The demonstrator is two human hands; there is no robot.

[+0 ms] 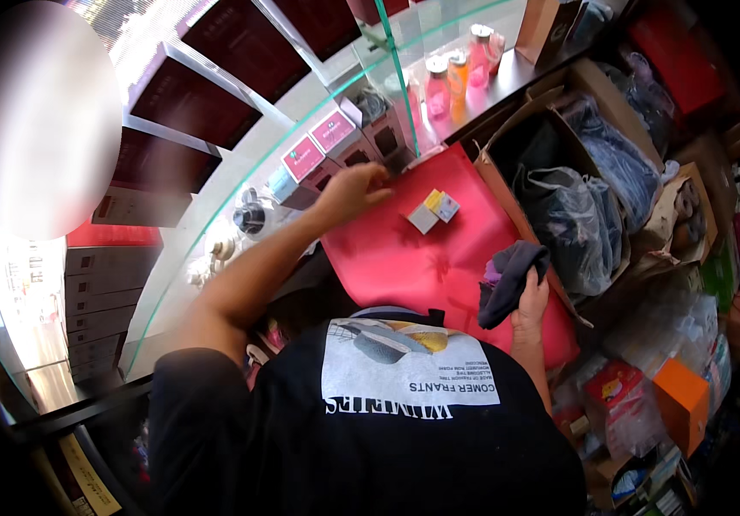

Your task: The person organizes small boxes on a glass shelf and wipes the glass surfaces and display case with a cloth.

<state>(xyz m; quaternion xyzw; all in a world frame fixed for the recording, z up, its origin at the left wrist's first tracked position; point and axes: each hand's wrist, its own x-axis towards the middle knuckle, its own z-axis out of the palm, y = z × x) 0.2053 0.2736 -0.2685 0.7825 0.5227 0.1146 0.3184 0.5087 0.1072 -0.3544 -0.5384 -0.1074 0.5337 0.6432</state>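
Note:
My right hand (531,303), at the right, grips a bunched dark cloth (513,277) with a purple patch showing on its left side. Below the cloth is a pink padded surface (408,264). Two small boxes, one white (423,219) and one yellow and white (442,205), lie touching on the pink surface. To their upper left, my left hand (360,187) hovers near the pink surface's edge, fingers partly curled and apart, with nothing seen in it. Small pink-labelled boxes (303,158) stand just beyond that hand.
A curved glass shelf edge (215,216) runs along the left, with dark red boxes (196,103) behind it. Pink and orange bottles (438,90) stand at the top. Cardboard boxes holding plastic-wrapped goods (573,226) crowd the right side, above an orange box (681,406).

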